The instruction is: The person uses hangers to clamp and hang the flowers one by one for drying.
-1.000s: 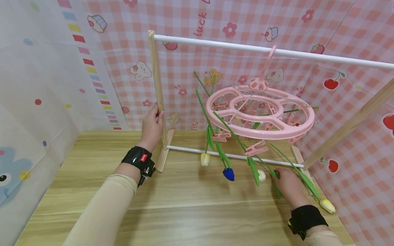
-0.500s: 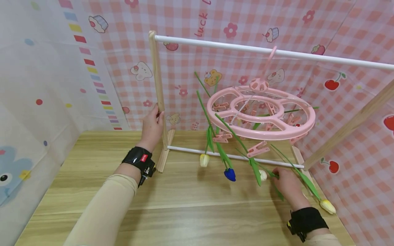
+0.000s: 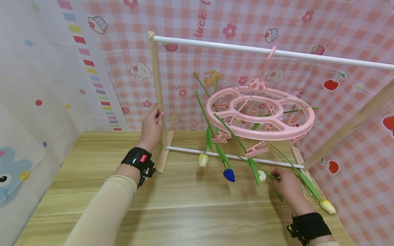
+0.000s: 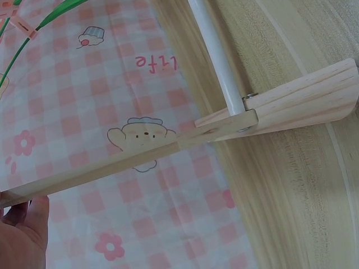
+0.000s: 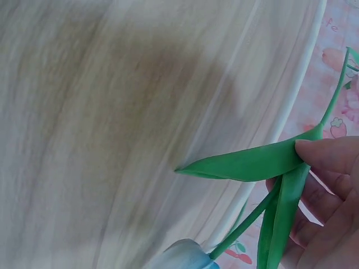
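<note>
Green leaves and stem of a white artificial tulip (image 3: 262, 175) are pinched in the right hand (image 3: 287, 186), low over the pale wooden bench (image 3: 191, 205). Its stem runs up to a round pink plastic clip hanger (image 3: 260, 114) hooked on a white rail (image 3: 277, 53). Farther left, the left hand (image 3: 151, 128) grips the rack's upright wooden post (image 3: 157, 89).

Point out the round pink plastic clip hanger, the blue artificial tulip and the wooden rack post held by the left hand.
round pink plastic clip hanger (image 3: 277, 134): head view, front rim.
blue artificial tulip (image 3: 229, 175): head view, bloom.
wooden rack post (image 3: 156, 75): head view, mid-shaft above the left hand (image 3: 152, 128).
</note>
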`<state>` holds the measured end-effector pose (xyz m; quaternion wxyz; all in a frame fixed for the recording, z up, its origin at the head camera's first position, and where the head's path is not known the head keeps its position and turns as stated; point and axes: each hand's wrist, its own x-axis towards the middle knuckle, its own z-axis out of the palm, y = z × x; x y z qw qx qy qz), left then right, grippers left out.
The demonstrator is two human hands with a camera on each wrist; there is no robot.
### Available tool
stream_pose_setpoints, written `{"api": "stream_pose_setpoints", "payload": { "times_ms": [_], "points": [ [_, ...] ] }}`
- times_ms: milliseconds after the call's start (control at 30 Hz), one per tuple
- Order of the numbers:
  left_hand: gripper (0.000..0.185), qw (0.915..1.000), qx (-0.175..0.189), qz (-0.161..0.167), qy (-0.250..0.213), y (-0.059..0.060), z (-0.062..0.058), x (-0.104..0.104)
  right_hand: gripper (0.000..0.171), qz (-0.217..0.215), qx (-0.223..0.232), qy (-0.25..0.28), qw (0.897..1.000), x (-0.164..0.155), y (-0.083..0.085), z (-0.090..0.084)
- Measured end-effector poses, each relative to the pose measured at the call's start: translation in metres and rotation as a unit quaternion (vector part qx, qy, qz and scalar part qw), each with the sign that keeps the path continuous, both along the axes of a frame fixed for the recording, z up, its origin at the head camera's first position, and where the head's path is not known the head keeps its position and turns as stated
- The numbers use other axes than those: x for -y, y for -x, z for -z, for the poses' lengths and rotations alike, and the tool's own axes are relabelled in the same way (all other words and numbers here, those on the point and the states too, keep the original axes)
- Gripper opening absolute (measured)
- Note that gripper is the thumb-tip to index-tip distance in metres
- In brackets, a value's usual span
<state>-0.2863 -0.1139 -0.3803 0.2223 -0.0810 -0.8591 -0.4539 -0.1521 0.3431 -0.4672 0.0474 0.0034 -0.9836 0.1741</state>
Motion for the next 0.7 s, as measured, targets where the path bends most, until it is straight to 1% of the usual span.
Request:
{"api": "stream_pose_setpoints", "payload": {
  "times_ms": [200,367,500,700],
  "points": [
    [0.029,1.0,0.003,0.001,0.001,-0.001,0.0,0.0,0.01,-0.01,0.028,0.01,1.0,0.005,-0.004,-0.005],
    [0.032,1.0,0.004,0.0,0.002,-0.001,-0.001,0.0,0.008,-0.02,0.021,0.016,0.999,0.004,-0.007,-0.005],
    [0.03,1.0,0.001,0.0,0.004,0.0,0.0,-0.001,0.009,-0.016,0.014,0.036,0.999,0.0,-0.011,-0.005],
    [0.03,1.0,-0.003,0.001,-0.001,0.0,0.0,0.0,0.01,-0.024,0.022,0.066,0.997,-0.002,-0.018,-0.008]
  ]
}}
